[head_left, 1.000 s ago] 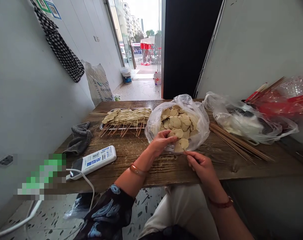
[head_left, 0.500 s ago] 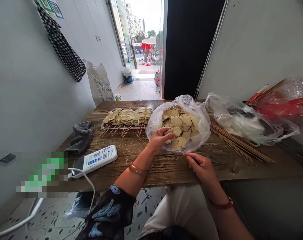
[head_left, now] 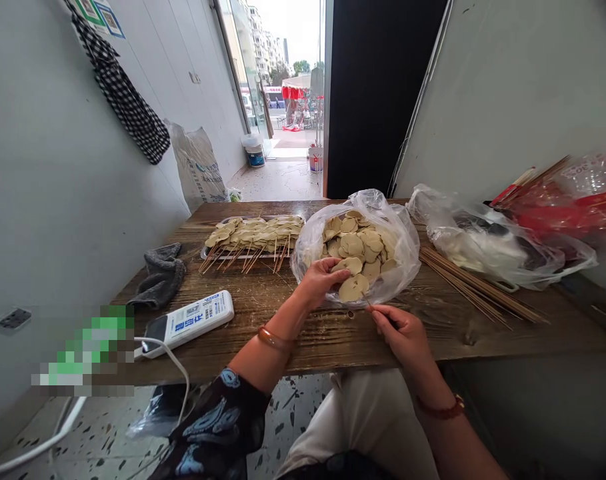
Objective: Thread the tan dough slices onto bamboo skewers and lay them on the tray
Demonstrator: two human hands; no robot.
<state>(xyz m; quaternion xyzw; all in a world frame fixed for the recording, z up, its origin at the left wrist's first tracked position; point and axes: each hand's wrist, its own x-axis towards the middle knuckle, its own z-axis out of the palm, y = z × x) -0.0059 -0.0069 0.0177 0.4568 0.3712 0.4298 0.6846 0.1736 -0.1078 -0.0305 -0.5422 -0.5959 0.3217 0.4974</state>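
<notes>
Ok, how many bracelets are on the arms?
2: a brown bangle on the left forearm and a red bracelet on the right forearm. The left sleeve may hide more.

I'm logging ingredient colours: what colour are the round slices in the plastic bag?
The slices are pale yellowish beige, seen best in the head view.

Head camera | behind and above the near edge of the tabletop (head_left: pixel 253 290) | facing forward, downward, across the far edge toward the doorway (head_left: pixel 287 175) | tabletop close, doorway well beyond
</notes>
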